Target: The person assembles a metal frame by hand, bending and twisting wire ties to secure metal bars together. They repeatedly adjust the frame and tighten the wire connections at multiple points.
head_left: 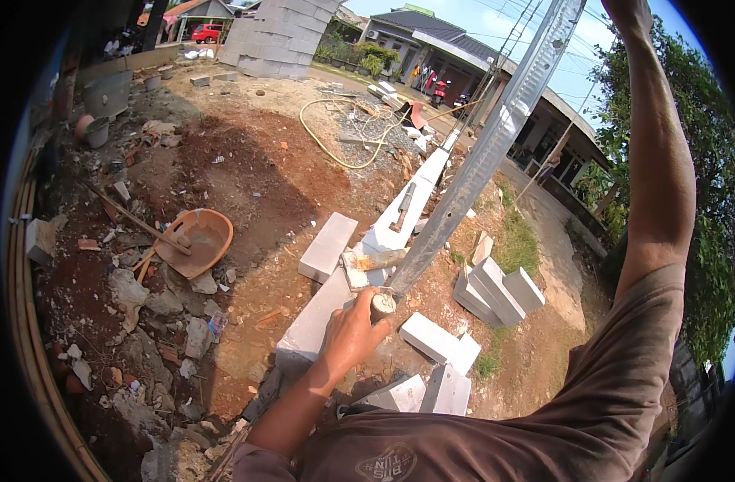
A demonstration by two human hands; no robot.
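The left hand (353, 333) is closed around a short wooden handle (381, 305) at the low end of a long metal straightedge (496, 136), which slants up toward one o'clock. The right hand (631, 11) reaches to the top edge near the bar's upper end; its fingers are cut off, so I cannot tell their grip. The bar looks stiff, light for its length, and smooth enough to slip; a hold at both ends seems best. Below it, at six o'clock, lies a row of grey blocks (323, 313). An orange pan (200, 238) sits at nine o'clock.
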